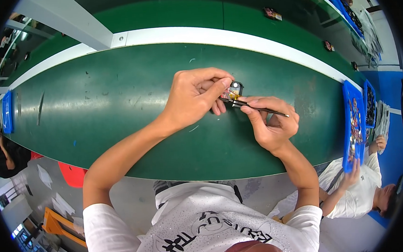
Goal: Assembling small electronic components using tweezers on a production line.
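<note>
Over the green tabletop, my left hand (191,95) pinches a small black-cased electronic assembly (238,87) between thumb and fingers. The assembly has a round white spot at its top and a yellow-orange part inside; its finer details are too small to tell. My right hand (275,120) is closed on dark tweezers (268,109), held like a pen. The tips of the tweezers point left, at the lower edge of the assembly, and whether they grip a part cannot be told. Both hands are close together.
A blue tray (349,147) of small parts stands at the table's right edge, with a co-worker's hand on it. At the far left are a thin metal tool (40,108) and a blue bin (8,112). Beyond the white rail (168,34), small assemblies (272,13) lie on a green surface.
</note>
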